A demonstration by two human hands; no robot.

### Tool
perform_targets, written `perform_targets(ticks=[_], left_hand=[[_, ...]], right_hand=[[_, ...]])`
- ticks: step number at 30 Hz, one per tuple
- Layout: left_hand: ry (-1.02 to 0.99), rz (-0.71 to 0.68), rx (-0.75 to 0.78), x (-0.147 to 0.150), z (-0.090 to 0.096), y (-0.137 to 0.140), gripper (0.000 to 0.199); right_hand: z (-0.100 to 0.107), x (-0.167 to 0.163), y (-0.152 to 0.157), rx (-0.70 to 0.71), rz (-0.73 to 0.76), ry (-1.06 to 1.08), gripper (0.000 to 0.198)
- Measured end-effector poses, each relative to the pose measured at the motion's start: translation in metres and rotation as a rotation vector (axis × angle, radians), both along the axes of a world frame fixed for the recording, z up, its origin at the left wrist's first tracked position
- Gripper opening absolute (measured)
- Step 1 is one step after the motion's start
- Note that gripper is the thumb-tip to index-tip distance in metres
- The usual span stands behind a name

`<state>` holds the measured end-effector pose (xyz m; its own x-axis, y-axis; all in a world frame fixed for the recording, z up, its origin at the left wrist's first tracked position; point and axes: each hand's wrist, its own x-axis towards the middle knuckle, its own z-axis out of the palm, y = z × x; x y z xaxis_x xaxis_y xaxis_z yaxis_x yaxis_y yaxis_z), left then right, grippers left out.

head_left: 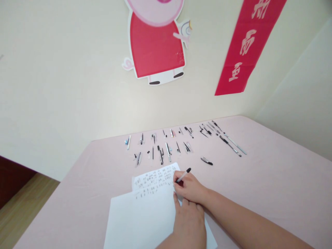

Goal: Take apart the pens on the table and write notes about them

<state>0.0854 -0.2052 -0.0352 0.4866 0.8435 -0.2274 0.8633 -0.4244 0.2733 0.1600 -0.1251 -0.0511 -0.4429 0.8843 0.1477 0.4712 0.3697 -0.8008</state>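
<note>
My right hand (190,186) is closed around a pen (184,175) with a pale barrel and a dark end. Its writing end is hidden by my fingers, near the right side of a sheet covered in handwriting (155,177). Just below, my left hand (188,219) lies flat with fingers stretched out on a white sheet of paper (140,221), close against my right hand. A few written marks show along the upper part of this white sheet.
Several pens and pen parts (160,154) lie in two rows across the pink table (77,200). One dark pen (206,161) lies alone on the right, below longer pens (230,145). Behind the table is a wall with a cartoon cutout (158,48) and a red banner (243,52).
</note>
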Motion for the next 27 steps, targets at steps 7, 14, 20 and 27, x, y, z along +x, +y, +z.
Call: perform_targets(ticks=[7,14,20,27], left_hand=[[0.031,-0.002,0.034,0.001,0.001,-0.001,0.043],[0.061,-0.003,0.025,0.000,0.000,-0.002,0.047],[0.103,0.012,-0.060,0.003,0.011,0.001,0.036],[0.143,0.028,-0.123,0.005,0.025,0.001,0.036]], right_hand=[[-0.003,0.001,0.001,0.027,0.002,0.011,0.011],[-0.002,0.000,0.001,0.029,-0.005,0.033,0.012],[-0.007,0.002,0.008,-0.160,-0.143,0.245,0.010],[-0.009,0.007,0.012,-0.229,-0.113,0.278,0.009]])
